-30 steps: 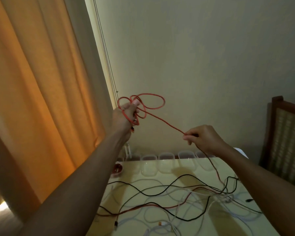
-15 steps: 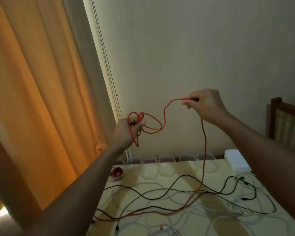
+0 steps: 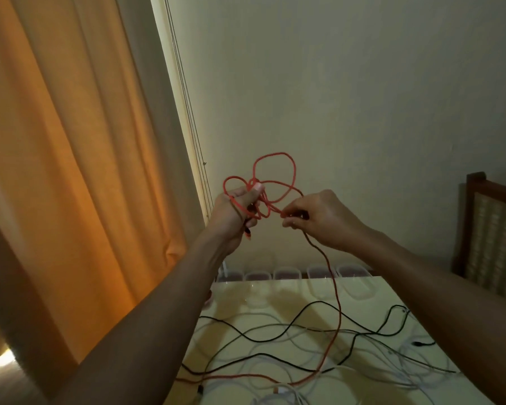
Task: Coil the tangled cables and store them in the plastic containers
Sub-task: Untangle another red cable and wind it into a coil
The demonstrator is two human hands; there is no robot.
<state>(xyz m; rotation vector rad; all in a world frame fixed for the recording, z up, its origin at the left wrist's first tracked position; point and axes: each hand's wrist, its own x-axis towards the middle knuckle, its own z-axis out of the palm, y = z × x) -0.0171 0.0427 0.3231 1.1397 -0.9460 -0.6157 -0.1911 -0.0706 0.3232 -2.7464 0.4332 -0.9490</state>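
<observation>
head view, right hand (image 3: 319, 219) dropped beside left hand (image 3: 234, 211), red cable (image 3: 275, 182) loop bigger

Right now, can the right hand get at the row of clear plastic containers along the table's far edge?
Probably yes: the clear plastic containers sit below the right hand with nothing solid between, but it pinches the thin red cable, so it isn't free.

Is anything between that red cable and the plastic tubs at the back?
Nothing solid. The left hand holds the looped red cable in the air; the plastic containers line the far edge of the table. Its tail drops from the right hand into black cables, where it may snag.
</observation>
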